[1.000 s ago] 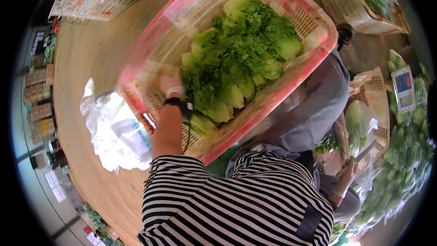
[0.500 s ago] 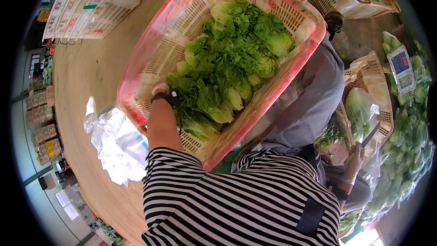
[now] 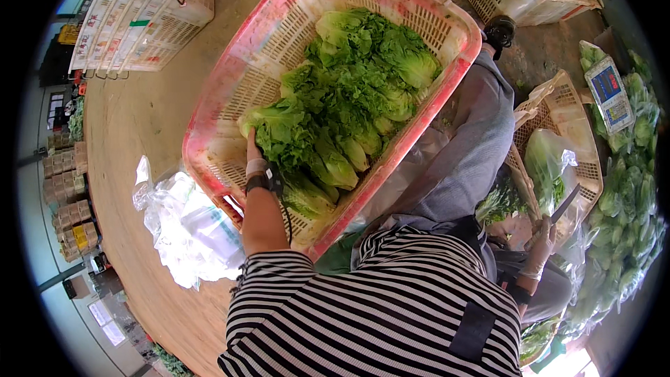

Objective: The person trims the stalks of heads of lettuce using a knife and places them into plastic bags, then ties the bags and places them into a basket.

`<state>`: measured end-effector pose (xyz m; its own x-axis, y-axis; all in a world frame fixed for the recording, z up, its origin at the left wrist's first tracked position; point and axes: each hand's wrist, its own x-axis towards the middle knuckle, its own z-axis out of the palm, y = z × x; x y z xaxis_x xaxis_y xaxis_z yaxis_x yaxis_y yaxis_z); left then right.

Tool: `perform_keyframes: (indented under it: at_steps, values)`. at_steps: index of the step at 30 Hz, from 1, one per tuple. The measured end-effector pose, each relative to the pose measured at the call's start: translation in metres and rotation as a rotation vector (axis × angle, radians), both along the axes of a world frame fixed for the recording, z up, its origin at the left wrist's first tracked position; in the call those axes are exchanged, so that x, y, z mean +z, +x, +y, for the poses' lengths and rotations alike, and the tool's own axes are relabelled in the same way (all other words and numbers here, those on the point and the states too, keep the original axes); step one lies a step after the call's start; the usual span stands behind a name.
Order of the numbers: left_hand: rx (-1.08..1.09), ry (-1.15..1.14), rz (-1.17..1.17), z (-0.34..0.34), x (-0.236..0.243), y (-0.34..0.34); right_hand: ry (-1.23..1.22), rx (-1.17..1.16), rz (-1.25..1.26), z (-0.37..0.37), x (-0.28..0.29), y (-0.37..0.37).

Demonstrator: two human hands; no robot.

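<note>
1. Touching the single lettuce [image 3: 278, 124], the left hand [image 3: 254, 157] is placed inside the big basket [image 3: 248, 70]; its fingers are partly hidden by leaves, so whether the lettuce is grasped by them cannot be told.
2. That lettuce is set close to the basket's left long side, with its pale stem end turned toward that side and its leaves rested against the other lettuces [image 3: 377, 80].
3. The other lettuces are packed together across the basket's middle, and pale stem ends are lined up along its right long side.
4. A knife [image 3: 566, 203] is grasped by the fingers of the right hand [image 3: 539, 251], well apart from the big basket; its blade is pointed upward.
5. Near that hand, a bagged vegetable [image 3: 541, 157] is laid in the small basket [image 3: 572, 108].
6. Plastic bags [image 3: 195, 237] are heaped on the floor [image 3: 143, 132], just beside the big basket's near left corner.
7. A scale [image 3: 609, 94] is set beyond the small basket's right edge, near the bagged greens [image 3: 618, 237].
</note>
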<state>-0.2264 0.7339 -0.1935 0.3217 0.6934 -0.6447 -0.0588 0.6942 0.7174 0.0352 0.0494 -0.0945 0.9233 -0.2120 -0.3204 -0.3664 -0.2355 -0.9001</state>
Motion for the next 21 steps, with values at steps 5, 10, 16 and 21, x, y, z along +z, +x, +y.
perform_keyframes:
  at_steps: [5,10,16,21]
  values:
    - [-0.094,0.102,-0.175,-0.033,0.075,0.038,-0.047,-0.028,0.019,0.016,0.011,0.009]
    - [-0.286,0.128,-0.334,-0.068,0.117,0.097,0.044,-0.006,-0.01,0.01,0.006,0.009]
    - [-0.492,0.145,-0.54,-0.11,0.157,0.149,0.136,0.021,-0.035,0.033,0.031,0.0]
    - [-0.573,0.086,-0.589,-0.173,0.191,0.196,0.124,0.129,-0.043,0.1,0.116,-0.001]
